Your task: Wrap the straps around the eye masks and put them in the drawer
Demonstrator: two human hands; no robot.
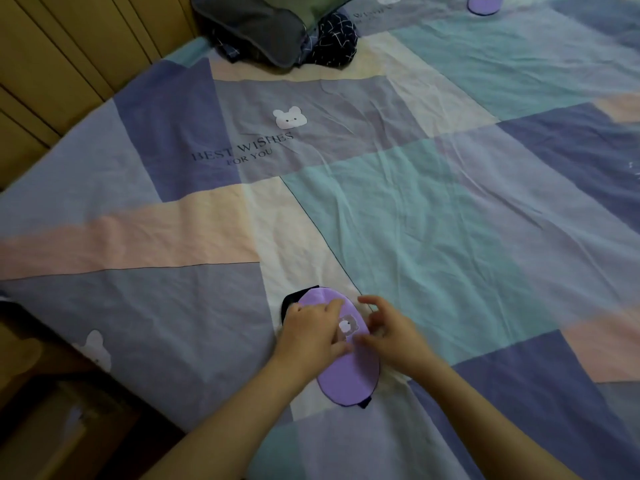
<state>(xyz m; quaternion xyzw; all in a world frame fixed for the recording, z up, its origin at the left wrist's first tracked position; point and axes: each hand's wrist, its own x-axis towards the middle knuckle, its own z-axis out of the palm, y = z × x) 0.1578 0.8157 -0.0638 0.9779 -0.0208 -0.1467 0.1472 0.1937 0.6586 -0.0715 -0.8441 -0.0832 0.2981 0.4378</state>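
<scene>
from my feed i've got a purple eye mask [346, 372] lying flat on the patchwork bedsheet [433, 220], near the bottom edge of the bed, long axis running away from me. it has a little bear print on the front, and the black strap [290, 301] pokes out in a loop at its far left end, with another bit of black peeking out at the near end. the left hand [310, 332] is pressed flat on the mask's left side, fingers spread over the fabric. the right hand [389, 336] sits just beside it on the right, fingers curled loosely and apart, thumb about touching the mask edge; it's motion-blurred so i can't tell if it's actually pinching anything. a second purple mask [483, 4] sits way off at the far top of the bed. a dark grey bag [256, 27] and some patterned cloth sit in the far corner.
</scene>
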